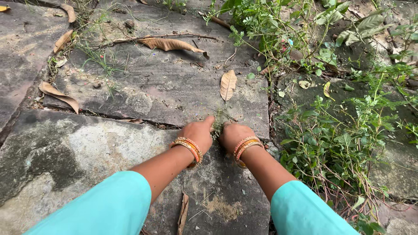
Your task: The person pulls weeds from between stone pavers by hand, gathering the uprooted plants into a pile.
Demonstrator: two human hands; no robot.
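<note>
Grey stone slabs (152, 87) carry both hands, which meet at a small tuft of green weed (219, 122) rooted in the crack between two slabs, near the right edge of the paving. The left hand (198, 132) and the right hand (233, 135), each with orange bangles at the wrist, are curled closed on the tuft from either side, knuckles up, with the left thumb pointing forward beside the stems. A dry brown leaf (228, 85) lies just beyond the tuft, and leafy green plants (339, 143) crowd the slab's right side.
</note>
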